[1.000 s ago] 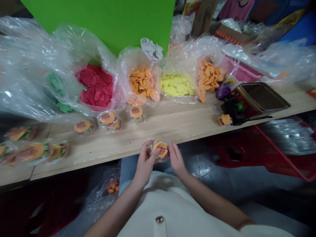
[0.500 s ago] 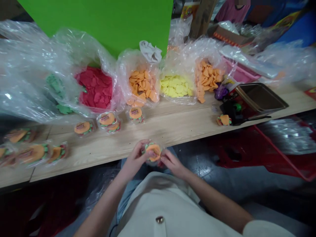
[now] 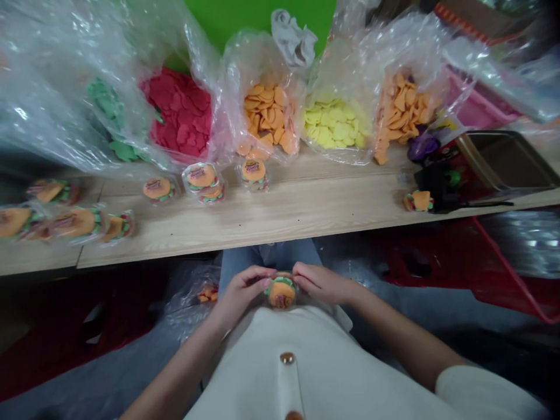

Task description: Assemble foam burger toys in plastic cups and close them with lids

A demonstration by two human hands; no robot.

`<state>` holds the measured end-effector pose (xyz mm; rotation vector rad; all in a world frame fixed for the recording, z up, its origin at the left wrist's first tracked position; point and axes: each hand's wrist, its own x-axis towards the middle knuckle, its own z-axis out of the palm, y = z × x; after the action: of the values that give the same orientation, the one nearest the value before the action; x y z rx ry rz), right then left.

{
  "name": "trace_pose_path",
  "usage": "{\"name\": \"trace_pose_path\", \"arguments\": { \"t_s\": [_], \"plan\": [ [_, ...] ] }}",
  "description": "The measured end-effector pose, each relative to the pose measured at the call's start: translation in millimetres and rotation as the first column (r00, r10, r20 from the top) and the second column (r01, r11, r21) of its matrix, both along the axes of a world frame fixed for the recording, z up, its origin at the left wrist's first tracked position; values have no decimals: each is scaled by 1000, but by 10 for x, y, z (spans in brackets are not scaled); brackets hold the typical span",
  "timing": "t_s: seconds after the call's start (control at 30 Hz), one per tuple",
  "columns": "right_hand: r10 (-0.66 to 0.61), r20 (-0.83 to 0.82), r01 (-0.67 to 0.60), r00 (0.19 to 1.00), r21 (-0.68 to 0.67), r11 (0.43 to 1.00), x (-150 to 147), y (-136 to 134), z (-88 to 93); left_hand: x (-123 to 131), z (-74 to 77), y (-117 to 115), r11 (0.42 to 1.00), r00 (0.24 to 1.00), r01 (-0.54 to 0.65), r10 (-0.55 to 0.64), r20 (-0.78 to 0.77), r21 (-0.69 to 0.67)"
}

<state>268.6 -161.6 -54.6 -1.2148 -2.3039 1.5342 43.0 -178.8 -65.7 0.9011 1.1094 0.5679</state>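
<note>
Close to my body, below the table edge, I hold a toy burger in a clear plastic case [image 3: 281, 293] with both hands. My left hand [image 3: 245, 290] grips its left side, thumb and fingers closed on it. My right hand [image 3: 318, 282] pinches its upper right corner. The burger has an orange bun top with a printed mark and a green frilled layer. On the table stand more packed toy burgers: a single one [image 3: 254, 174], a stacked pair [image 3: 202, 177], another single [image 3: 158, 188] and several at the left [image 3: 77, 222].
Along the back of the wooden table [image 3: 280, 219] lie open plastic bags of red pieces [image 3: 181, 116], orange pieces [image 3: 266, 112], yellow pieces [image 3: 335, 123] and more orange pieces [image 3: 405, 108]. A metal tray [image 3: 510, 157] and an unpacked toy burger [image 3: 419, 201] are at the right. Red crates [image 3: 441, 262] stand underneath.
My hands have drawn the packed burger down and toward my body, off the table edge. The burger is now turned, its printed mark facing lower. My view has tilted downward.
</note>
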Motion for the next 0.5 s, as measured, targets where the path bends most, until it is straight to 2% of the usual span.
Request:
{"name": "trace_pose_path", "arguments": {
  "t_s": [0.07,0.1,0.23,0.3,0.4,0.5],
  "plan": [
    [36,57,-40,998,71,997,10,-34,65,38,-1,-77,996,997,-81,81,-2,-36],
    [54,82,-62,995,100,993,10,-50,92,55,6,-103,996,996,-88,87,-21,-9],
    [70,86,-82,994,138,987,-5,-149,92,72,51,-136,973,988,21,15,-152,231],
    [49,72,-58,996,131,990,2,-208,40,65,61,-129,956,985,58,-7,-174,289],
    [20,67,-26,998,90,996,45,-234,-4,75,49,-107,957,983,87,-38,-177,276],
    [49,119,-61,992,102,993,81,-139,58,124,30,-71,981,991,98,-81,-105,169]
  ]
}}
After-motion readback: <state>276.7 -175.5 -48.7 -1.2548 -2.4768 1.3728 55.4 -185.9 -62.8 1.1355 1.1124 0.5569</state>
